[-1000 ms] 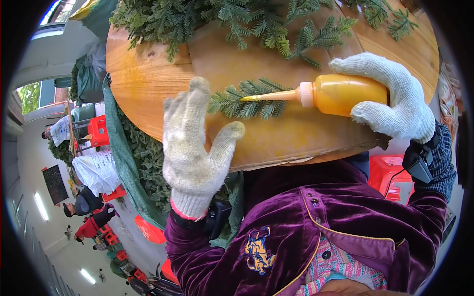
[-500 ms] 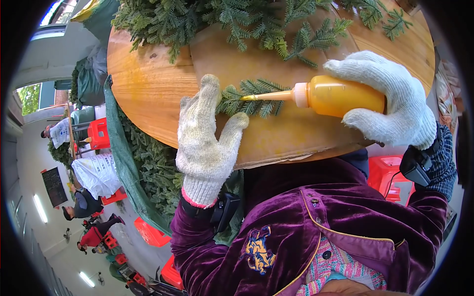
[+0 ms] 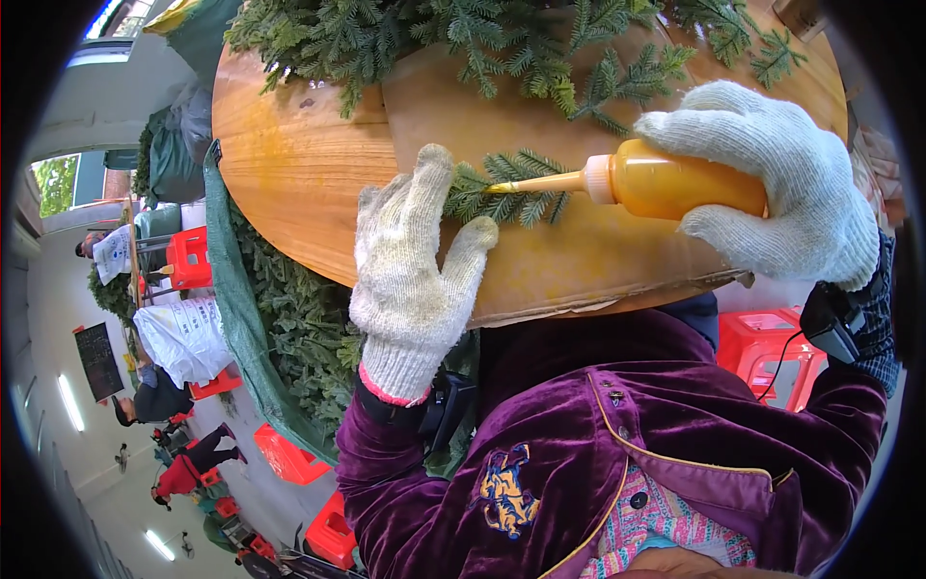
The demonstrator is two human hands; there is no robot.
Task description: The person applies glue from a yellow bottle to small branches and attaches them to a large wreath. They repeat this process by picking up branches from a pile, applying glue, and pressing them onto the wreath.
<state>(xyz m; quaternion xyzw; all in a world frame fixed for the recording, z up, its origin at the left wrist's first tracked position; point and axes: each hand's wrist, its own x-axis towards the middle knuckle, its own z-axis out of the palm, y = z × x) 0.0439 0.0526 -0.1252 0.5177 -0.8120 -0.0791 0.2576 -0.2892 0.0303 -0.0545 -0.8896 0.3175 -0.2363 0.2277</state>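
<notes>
My right hand [image 3: 772,179], in a white knit glove, is wrapped round a soft squeeze bottle [image 3: 680,181] of yellow-orange liquid. The bottle lies nearly level, its long tapered nozzle pointing left. The nozzle tip is over a small green fir sprig [image 3: 526,198] on the brown sheet [image 3: 598,256], apparently touching its needles. My left hand [image 3: 415,261], in a stained white glove, rests at the sprig's left end. Its fingers are stretched out, index finger and thumb spread apart on either side of that end. Whether the other fingers touch the stem is hidden.
A heap of fir branches [image 3: 386,43] covers the far side of the round wooden table [image 3: 289,145]. More greenery fills a green sack [image 3: 227,261] left of the table. Red plastic stools [image 3: 772,347] stand close by on the right and left. Other people work in the background.
The bottle and my right hand have shifted slightly right. My left hand and the sprig sit a little further right in view; the whole picture has moved slightly too.
</notes>
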